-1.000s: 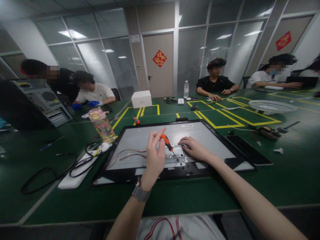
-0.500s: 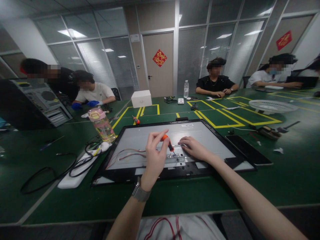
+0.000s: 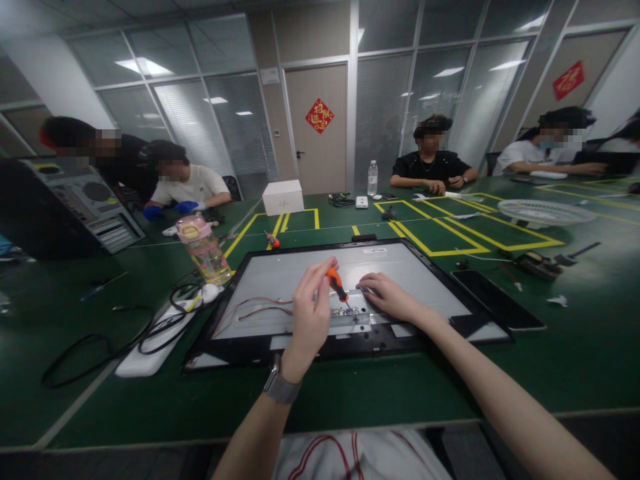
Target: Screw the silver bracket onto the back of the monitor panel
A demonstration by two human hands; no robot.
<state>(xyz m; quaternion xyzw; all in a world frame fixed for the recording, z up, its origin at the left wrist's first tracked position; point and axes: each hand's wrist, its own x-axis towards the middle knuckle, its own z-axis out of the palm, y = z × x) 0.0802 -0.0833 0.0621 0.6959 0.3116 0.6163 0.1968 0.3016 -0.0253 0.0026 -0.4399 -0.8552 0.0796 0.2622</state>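
Note:
My left hand (image 3: 312, 308), with a watch on its wrist, is closed on the top of an orange-and-black screwdriver (image 3: 337, 285). The screwdriver leans, its tip down at small parts on a metal bracket (image 3: 370, 319). That bracket lies across the near half of a flat display panel (image 3: 280, 273), grey with a black frame, flat on the table. My right hand (image 3: 387, 295) rests with stretched fingers at the bracket's right part, holding nothing that I can see. Thin wires (image 3: 260, 305) run left from the bracket over the panel.
Left of the panel are a white power strip (image 3: 153, 350) with black cables and a drink bottle (image 3: 205, 253). A phone (image 3: 495, 300) lies at its right edge. Behind stand a white box (image 3: 283, 198) and a water bottle (image 3: 373, 178). Several people sit around the green table (image 3: 400, 400).
The fingers of my left hand have drawn closer together around the screwdriver's top, and more of the handle shows. My right hand has stayed put. A person across the table has shifted their hands.

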